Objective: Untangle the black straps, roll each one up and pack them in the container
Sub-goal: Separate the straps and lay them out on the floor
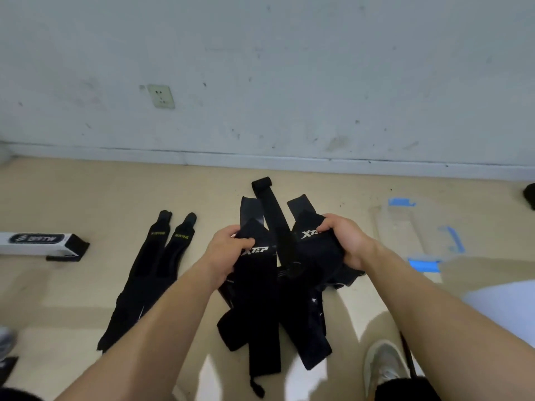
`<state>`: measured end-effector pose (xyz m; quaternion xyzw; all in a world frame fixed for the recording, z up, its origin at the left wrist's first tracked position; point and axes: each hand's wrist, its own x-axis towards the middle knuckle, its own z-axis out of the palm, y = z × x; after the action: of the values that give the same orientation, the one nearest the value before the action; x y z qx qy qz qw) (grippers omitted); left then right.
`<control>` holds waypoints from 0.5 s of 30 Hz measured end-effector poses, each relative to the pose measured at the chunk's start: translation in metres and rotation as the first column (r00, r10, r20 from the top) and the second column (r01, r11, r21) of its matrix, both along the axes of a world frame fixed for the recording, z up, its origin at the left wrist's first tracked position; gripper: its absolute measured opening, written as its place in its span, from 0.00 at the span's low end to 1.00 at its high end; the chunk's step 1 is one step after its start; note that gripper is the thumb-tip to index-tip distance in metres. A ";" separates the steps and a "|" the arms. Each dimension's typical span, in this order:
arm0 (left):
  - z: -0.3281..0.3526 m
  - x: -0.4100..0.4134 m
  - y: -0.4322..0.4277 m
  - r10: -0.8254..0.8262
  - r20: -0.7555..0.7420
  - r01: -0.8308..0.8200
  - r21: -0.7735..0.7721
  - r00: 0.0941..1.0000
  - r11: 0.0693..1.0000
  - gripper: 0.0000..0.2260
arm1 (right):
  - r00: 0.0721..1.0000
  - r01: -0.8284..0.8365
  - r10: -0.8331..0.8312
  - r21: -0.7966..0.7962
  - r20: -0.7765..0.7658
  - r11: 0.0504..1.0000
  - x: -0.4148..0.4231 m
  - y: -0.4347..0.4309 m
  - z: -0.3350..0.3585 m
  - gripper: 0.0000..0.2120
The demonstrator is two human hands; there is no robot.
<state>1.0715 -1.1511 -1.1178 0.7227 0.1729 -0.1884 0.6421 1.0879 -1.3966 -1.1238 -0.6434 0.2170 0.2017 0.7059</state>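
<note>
Bare forearms [150, 328] reach past a pale shoe [385, 363] to the tangled black straps [260, 308] over the tan floor [86, 299]. Here the left grip [228, 247] pinches one flat woven band and the right grip [344, 241] curls round a bunched one. A clear container [405, 235] with blue clips lies to the right, its inside too blurred to make out.

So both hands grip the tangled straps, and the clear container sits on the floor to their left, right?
No. The head view shows the clear container on the floor to the right of the tangled straps. The left hand and right hand do both grip them.
</note>
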 end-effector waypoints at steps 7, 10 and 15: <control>0.087 -0.006 -0.002 -0.124 0.197 0.125 0.008 0.973 0.992 0.08 | 0.979 -0.108 0.099 0.043 0.179 0.993 -0.019 0.013 0.110 0.13; 0.110 -0.016 -0.003 -0.109 0.238 0.116 -0.016 0.965 0.993 0.11 | 0.937 -0.137 0.135 -0.018 0.321 0.990 -0.035 0.019 0.136 0.08; 0.112 -0.033 -0.006 0.025 0.250 0.008 -0.128 0.968 0.992 0.12 | 0.916 -0.132 0.087 0.088 0.390 0.987 -0.057 0.025 0.142 0.07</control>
<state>1.0380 -1.1571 -1.0056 0.6974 0.0808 -0.1033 0.7046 1.0313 -1.3712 -0.9819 -0.6407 0.0259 0.1224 0.7576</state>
